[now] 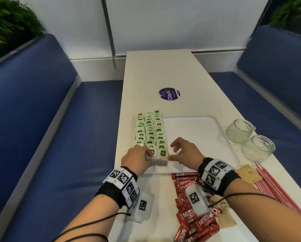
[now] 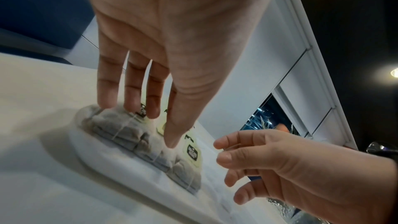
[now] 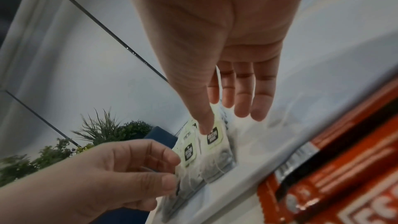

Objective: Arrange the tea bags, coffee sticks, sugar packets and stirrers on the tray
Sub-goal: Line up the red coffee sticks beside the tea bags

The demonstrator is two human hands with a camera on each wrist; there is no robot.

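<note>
Three rows of tea bags [image 1: 150, 131] with pale green tags lie on the left part of the white tray [image 1: 198, 126]. My left hand [image 1: 137, 158] is at the near end of the rows, fingers curled, and pinches a front tea bag [image 2: 120, 125] between thumb and fingers. My right hand [image 1: 182, 152] hovers beside it, its thumb touching the tag of the right-hand front tea bag [image 3: 213, 136], its other fingers relaxed above the tray. Red coffee sticks [image 1: 189, 215], brown sugar packets [image 1: 247, 173] and red-and-white stirrers [image 1: 277, 187] lie on the table nearer to me.
Two glass cups [image 1: 240, 131] [image 1: 257, 148] lie on their sides right of the tray. A purple round sticker [image 1: 168, 93] is on the long white table [image 1: 163, 70]. Blue benches flank the table on both sides.
</note>
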